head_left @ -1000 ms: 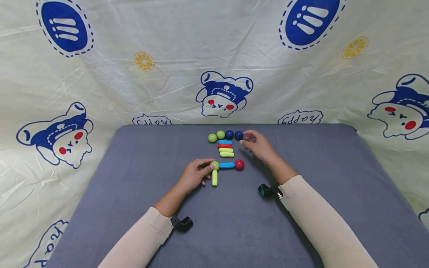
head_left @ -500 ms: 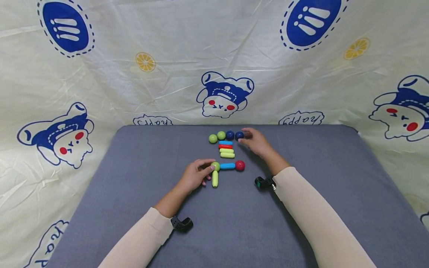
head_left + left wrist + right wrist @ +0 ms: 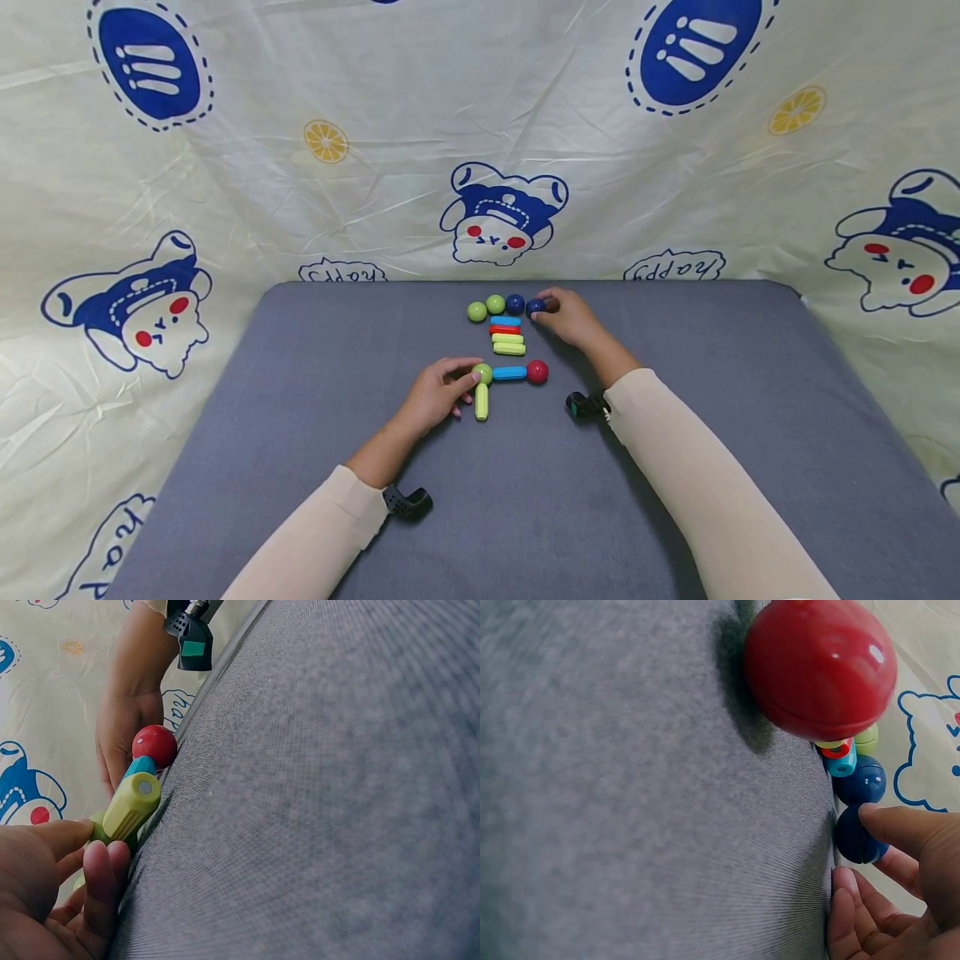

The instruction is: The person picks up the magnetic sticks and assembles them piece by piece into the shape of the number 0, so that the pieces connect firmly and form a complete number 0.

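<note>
Right grip [image 3: 576,321] has closed round outer navy ball [image 3: 855,836] near rods [image 3: 507,339]; left grip [image 3: 437,392] pinches green ball [image 3: 485,374].

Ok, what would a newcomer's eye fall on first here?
Probably the glossy red ball, looming at the top of the right wrist view. In the head view, the right hand pinches the rightmost dark blue ball, while the left hand holds the green ball at the corner between a yellow-green rod and a blue rod.

Grey tabletop [image 3: 480,517]: green balls [image 3: 496,304], dark-blue balls [image 3: 515,304] in a row; four parallel rods [image 3: 507,339]; L-shaped ball-and-rod piece [image 3: 509,373].
</note>
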Tool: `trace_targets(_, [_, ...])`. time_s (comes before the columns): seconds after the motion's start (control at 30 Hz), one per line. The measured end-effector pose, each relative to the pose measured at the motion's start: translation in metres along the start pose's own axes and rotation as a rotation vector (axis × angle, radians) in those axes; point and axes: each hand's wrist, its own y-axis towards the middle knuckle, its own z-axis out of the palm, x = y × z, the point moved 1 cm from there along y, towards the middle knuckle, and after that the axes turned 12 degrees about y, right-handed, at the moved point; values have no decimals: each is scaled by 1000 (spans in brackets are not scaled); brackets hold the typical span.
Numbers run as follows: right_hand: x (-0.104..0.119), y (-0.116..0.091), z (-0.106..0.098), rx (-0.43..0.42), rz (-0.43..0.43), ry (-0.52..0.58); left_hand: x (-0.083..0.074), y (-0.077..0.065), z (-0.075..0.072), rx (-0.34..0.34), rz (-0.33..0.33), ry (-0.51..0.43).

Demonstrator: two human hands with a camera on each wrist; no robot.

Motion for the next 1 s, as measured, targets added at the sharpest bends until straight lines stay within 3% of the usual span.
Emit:
trace_targets(0.23, [0,-5,-2,-1,40,51,0,0,-1,8,9,15])
trace_targets(0.43, [6,-13,-6,-11,12,128,0,1,-1,11,-9,21])
trace_targets(0.7, [19,-38,-8,-13,-2,240,0,0,-1,13,-9,20])
trace_targets(1.0, [25,-67,-7,34,-39,257,-3,-1,-1,9,-5,8])
